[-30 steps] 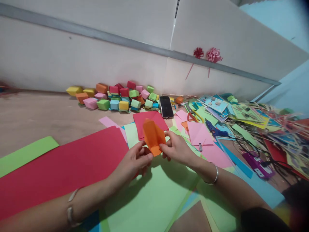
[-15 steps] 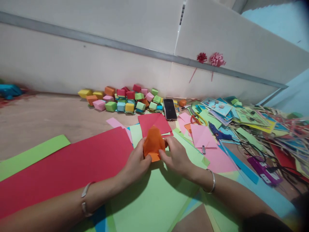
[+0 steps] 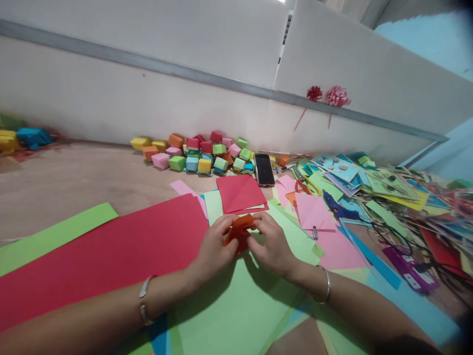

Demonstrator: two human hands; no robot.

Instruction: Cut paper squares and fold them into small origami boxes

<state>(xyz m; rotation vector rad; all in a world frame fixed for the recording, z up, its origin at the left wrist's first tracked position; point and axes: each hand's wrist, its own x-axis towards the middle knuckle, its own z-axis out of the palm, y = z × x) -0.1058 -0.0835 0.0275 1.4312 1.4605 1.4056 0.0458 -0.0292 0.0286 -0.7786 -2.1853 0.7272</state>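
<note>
A small piece of folded orange paper (image 3: 242, 223) is held between both hands over a pale green sheet (image 3: 236, 305). My left hand (image 3: 218, 244) grips its left side, thumb in front and fingers behind. On the other side, my right hand (image 3: 271, 241) pinches the paper's right edge. The fold stands tilted, with its top edge towards me and a darker hollow below; part of it is hidden by the thumbs. Just beyond the hands lies a stack of red paper squares (image 3: 242, 193). A large red sheet (image 3: 140, 246) spreads out to the left.
Folded paper boxes (image 3: 205, 153) in several colours are piled by the wall, beside a phone (image 3: 264, 170). To the right are a glue gun (image 3: 340, 207), scissors (image 3: 308, 186), pink paper (image 3: 314, 211), a purple power strip (image 3: 410, 268) with cables, and heaped cards (image 3: 388, 185).
The orange paper has turned from showing its broad face to a tilted, more closed shape with a hollow. Both hands have shifted their grip around it. The view has moved slightly left.
</note>
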